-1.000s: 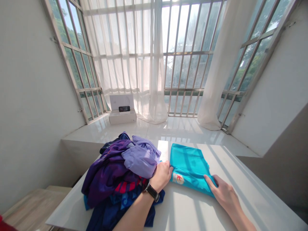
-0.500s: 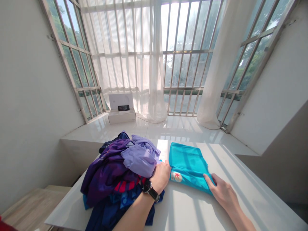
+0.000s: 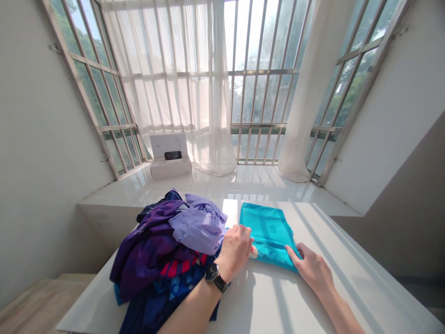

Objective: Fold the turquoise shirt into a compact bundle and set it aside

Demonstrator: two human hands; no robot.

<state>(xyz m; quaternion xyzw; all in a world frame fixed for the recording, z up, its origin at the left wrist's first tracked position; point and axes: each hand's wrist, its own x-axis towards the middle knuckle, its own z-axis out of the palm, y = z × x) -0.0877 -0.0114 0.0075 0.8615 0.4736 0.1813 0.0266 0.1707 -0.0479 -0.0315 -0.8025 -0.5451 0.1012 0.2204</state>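
We list one teal garment [image 3: 266, 225], folded into a flat rectangle on the right half of a white table [image 3: 257, 306], bars of shadow across it; item bears a pale badge [image 3: 255, 252] with red marking, partly covered. Right hand [image 3: 314, 269]: pinching the garment's near right corner, thumb on top. Left hand [image 3: 237, 246]: fingers curled over the near left edge, beside the badge; whether it grips the cloth we cannot tell. Left wrist: one black-strapped watch [image 3: 211, 272]. To the left we count a heap of crumpled clothing, comprising a lilac piece [image 3: 198, 227] uppermost, a dark purple piece [image 3: 142, 255] and navy cloth [image 3: 142, 313] below. Beyond, on a glossy ledge [image 3: 250, 178]: one white box [image 3: 170, 169], with a dark phone [image 3: 173, 155] propped upon it.
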